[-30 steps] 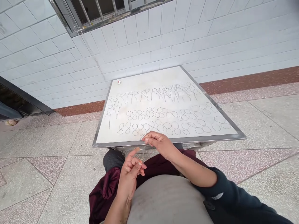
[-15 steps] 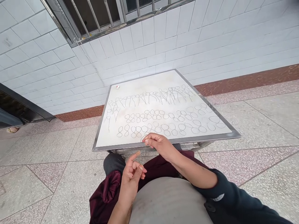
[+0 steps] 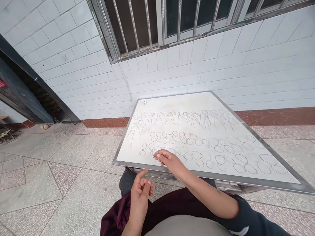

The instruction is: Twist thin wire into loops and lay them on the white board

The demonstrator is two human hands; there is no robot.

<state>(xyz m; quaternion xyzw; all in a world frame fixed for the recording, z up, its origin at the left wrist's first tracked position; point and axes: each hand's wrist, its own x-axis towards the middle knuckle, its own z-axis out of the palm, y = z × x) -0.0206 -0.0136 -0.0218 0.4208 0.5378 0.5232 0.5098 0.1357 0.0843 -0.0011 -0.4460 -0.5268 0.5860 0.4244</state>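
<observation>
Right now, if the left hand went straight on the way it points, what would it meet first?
Probably the near edge of the table, just ahead of the left hand in this view, though their relative heights are unclear.

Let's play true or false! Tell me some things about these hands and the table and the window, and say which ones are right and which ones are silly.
1. A thin strand stretches between the left hand and the right hand. True.
2. Both hands are wearing gloves. False: they are bare.
3. A little white thing lies near the far left corner of the table. True.
4. The window has nothing across it. False: metal bars run across it.
5. The left hand is over the middle of the tabletop. False: it is in front of the table's near edge.
6. The wall behind the table has pale tiles. True.
</observation>
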